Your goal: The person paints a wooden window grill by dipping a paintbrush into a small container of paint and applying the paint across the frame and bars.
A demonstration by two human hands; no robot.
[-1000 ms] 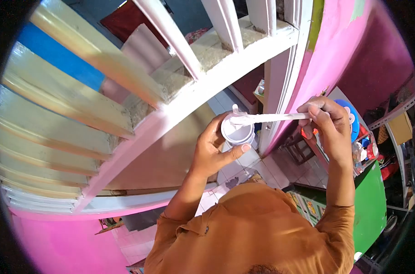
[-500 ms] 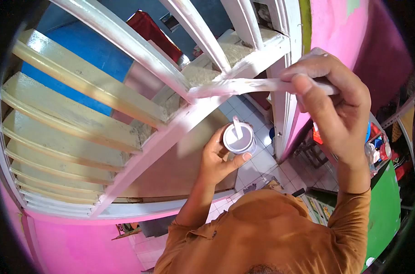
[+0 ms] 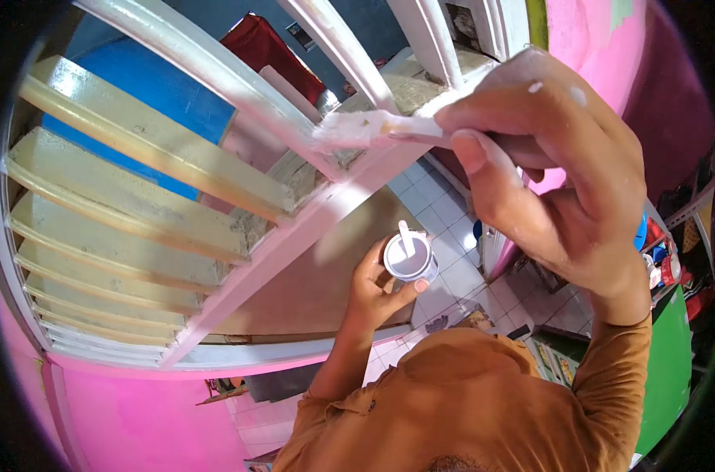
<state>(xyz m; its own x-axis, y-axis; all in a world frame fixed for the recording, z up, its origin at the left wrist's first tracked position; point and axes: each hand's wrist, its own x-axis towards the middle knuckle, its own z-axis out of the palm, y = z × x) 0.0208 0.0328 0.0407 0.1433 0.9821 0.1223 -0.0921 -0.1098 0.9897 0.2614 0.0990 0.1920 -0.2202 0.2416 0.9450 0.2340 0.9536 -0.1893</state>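
Observation:
My right hand (image 3: 562,157) pinches the handle of a paintbrush (image 3: 373,128) smeared with white paint. The bristles touch a white slat (image 3: 224,82) near its lower end, just above the frame's rail (image 3: 350,189). White spots mark my knuckles. Lower down, my left hand (image 3: 377,287) is wrapped round a small can of white paint (image 3: 409,258), held with its opening up. A pale stick (image 3: 405,236) leans out of the can. Slats farther left, such as the cream slat (image 3: 153,149), are yellowish.
Pink wall (image 3: 145,409) lies below the frame, and another pink wall rises at the right. A green surface (image 3: 664,370) and a cluttered shelf stand at the right. White floor tiles (image 3: 452,271) show below. Behind the slats hangs a red cloth (image 3: 271,59).
My right hand and the brush have moved left and closer to the camera, the bristles shifting from the slat's foot up along the slat. My left hand still holds the can.

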